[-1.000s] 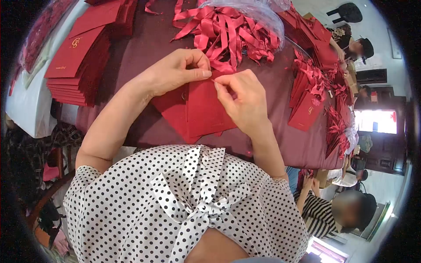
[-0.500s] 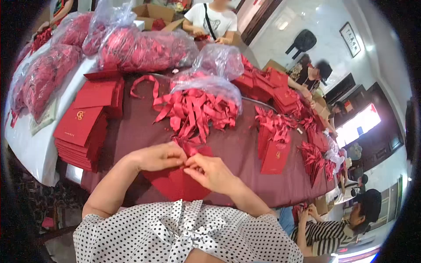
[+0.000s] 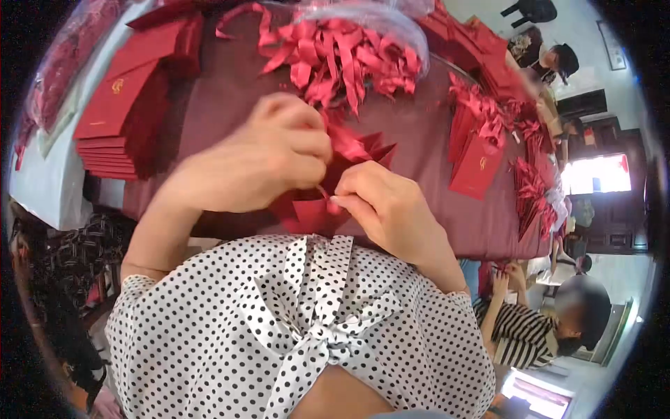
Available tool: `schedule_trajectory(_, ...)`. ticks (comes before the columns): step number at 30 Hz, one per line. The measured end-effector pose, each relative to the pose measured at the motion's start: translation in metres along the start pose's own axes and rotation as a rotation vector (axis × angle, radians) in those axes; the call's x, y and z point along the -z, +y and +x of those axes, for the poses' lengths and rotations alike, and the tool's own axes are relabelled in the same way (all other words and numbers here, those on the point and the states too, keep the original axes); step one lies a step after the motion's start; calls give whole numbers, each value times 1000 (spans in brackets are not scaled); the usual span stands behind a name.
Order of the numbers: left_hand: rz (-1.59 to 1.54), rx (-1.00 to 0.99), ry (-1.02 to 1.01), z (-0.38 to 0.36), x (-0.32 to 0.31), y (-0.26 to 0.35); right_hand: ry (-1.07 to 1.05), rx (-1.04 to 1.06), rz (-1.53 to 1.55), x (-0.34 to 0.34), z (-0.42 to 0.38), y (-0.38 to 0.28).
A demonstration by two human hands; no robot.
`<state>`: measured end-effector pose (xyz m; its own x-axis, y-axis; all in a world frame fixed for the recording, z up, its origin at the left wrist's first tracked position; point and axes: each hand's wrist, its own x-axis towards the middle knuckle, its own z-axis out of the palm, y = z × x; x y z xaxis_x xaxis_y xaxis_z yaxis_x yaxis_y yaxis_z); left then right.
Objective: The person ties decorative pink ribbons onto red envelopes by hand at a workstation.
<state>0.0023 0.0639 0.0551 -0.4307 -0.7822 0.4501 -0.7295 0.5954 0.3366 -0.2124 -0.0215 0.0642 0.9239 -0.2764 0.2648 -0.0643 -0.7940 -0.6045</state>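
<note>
My left hand [image 3: 255,157] is over the left part of a red paper bag [image 3: 310,213], its fingers curled and blurred by motion. What it holds, if anything, cannot be made out. Opposite it, my right hand [image 3: 391,209] pinches a thin end of red ribbon at the bag's edge with thumb and forefinger. The bag lies near the table's front edge, close to my body, with more red ribbon [image 3: 349,143] on its far side. Both hands cover parts of the bag.
Loose red ribbons [image 3: 342,56] spill from a plastic bag beyond my hands. Stacked red bags [image 3: 115,105] stand at left on the maroon tablecloth [image 3: 227,91]. Ribboned bags [image 3: 478,164] lie at right. A person in stripes [image 3: 523,332] sits at lower right; another [image 3: 544,59] is at upper right.
The view has tilted down, so the table's far side has left the frame. My left hand has lifted and moved away from my right; the red bag appears closer to my body.
</note>
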Motion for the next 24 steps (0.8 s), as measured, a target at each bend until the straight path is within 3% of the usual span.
schedule_trajectory(1,117,22,8,-7,7,-1,-8,-40,-54,3,-5,-4)
schedule_trajectory(3,162,263,115,-16,19,-7,67,47,-2,4,-17,-3)
schedule_trajectory(10,-194,2,-39,16,-9,-17,66,91,41,4,-28,-6)
schedule_trajectory(15,-293,48,-277,26,-19,-21,78,114,-7,6,-38,-8)
schedule_trajectory(18,-518,9,-130,22,-28,-28,109,144,-15,6,-44,-8)
schedule_trajectory(20,-792,345,23,15,-21,-19,121,148,-17,3,-48,-8)
schedule_trajectory(21,-854,259,183,12,-23,-19,151,212,-103,1,-49,-7)
schedule_trajectory(22,-1025,219,240,3,-21,-18,184,289,-199,2,-47,-4)
schedule_trajectory(24,-1288,60,313,-10,-26,-11,215,252,-126,1,-48,0)
